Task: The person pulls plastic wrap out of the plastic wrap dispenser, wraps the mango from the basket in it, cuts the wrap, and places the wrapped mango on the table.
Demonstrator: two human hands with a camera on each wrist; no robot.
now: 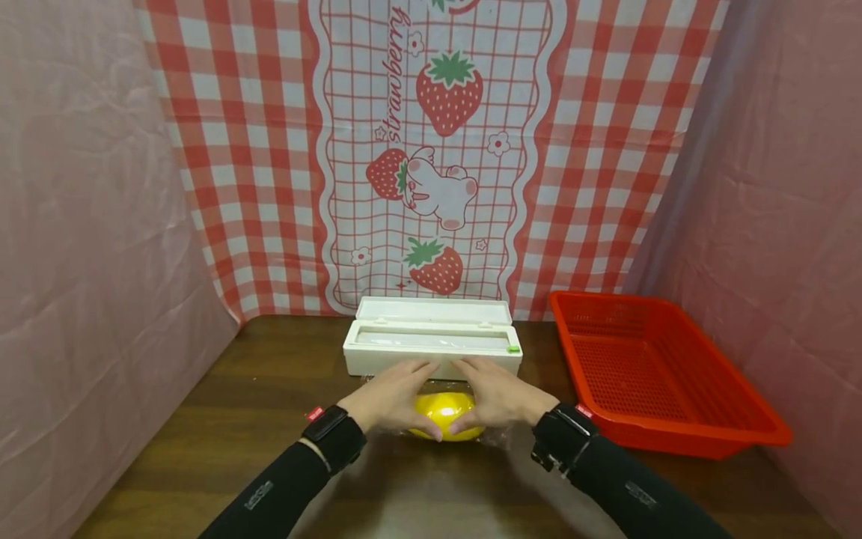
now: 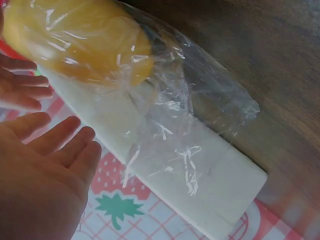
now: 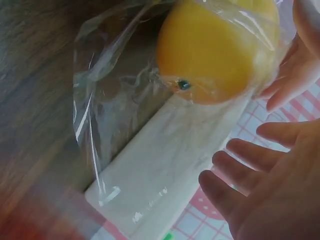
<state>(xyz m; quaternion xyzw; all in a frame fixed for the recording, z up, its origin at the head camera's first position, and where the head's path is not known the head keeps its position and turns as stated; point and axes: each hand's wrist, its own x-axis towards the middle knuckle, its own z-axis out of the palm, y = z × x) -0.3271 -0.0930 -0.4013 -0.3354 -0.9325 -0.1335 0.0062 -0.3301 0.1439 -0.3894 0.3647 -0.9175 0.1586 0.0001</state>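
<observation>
A yellow, rounded fruit (image 1: 444, 406) with a small dark green stem end lies on the table, wrapped in clear cling film (image 2: 172, 107). Loose film spreads out past both ends of the fruit. My left hand (image 1: 389, 395) arches over its left side and my right hand (image 1: 503, 393) over its right, thumbs at the near side. In both wrist views the fingers are nearly straight and spread, apart from the fruit; thumb contact is unclear. Just behind the hands stands a white cling film dispenser box (image 1: 367, 362), its lid raised.
A red plastic basket (image 1: 687, 433) stands on the right of the brown wooden table (image 1: 283, 389). A strawberry-patterned checked cloth (image 1: 263, 150) hangs behind, with pink cloth walls (image 1: 87, 224) at both sides.
</observation>
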